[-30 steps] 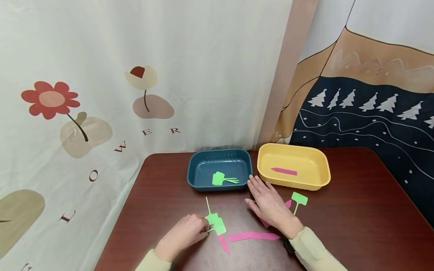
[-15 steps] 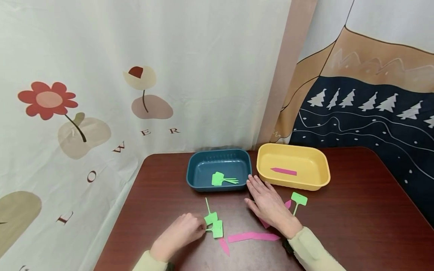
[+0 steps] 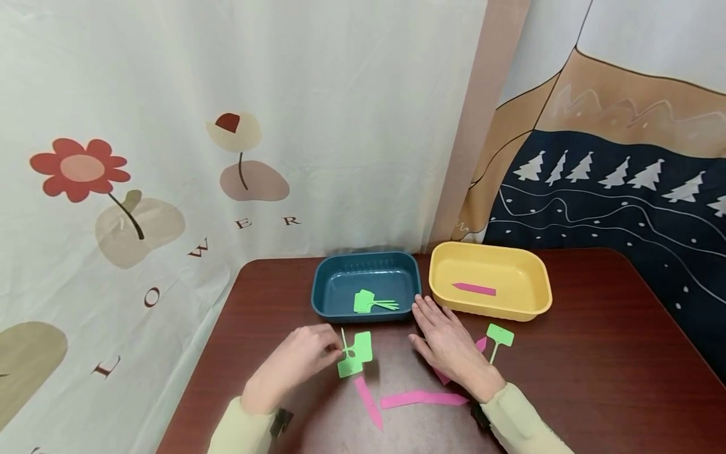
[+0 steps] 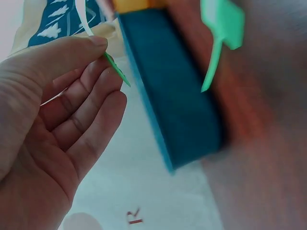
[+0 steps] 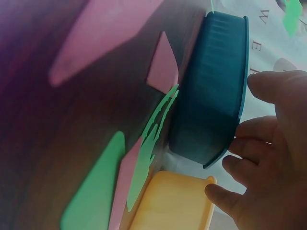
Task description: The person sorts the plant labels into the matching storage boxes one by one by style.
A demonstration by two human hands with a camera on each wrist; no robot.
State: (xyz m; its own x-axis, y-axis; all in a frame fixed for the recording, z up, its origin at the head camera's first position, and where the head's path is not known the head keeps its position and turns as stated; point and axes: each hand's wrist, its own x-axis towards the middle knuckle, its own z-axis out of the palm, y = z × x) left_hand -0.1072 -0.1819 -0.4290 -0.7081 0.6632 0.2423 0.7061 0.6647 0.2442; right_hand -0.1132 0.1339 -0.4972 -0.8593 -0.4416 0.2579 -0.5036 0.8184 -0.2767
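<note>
My left hand (image 3: 300, 354) pinches the thin stem of a green T-shaped plant label (image 3: 363, 347) between thumb and fingers, raised in front of the blue tray (image 3: 319, 311). Below it in the head view lies another green plant label (image 3: 349, 368). The left wrist view shows the pinched stem passing between thumb and fingertips. My right hand (image 3: 448, 340) stretches its fingers out, fingertips by the blue tray's near right corner, holding nothing. Partly hidden under it are a pink pointed plant label (image 3: 481, 344) and green labels (image 5: 144, 158).
Several green labels (image 3: 365, 301) lie in the blue tray. A pink label (image 3: 475, 289) lies in the yellow tray (image 3: 546, 307) beside it. On the table (image 3: 612, 366) are pink labels (image 3: 368, 403) in front and a green label (image 3: 501, 335) at right. A printed curtain (image 3: 363, 126) hangs behind.
My left hand has pinched a green label and lifted it away from the pile toward the blue tray, uncovering more of the pink label beneath. My right hand has stayed put.
</note>
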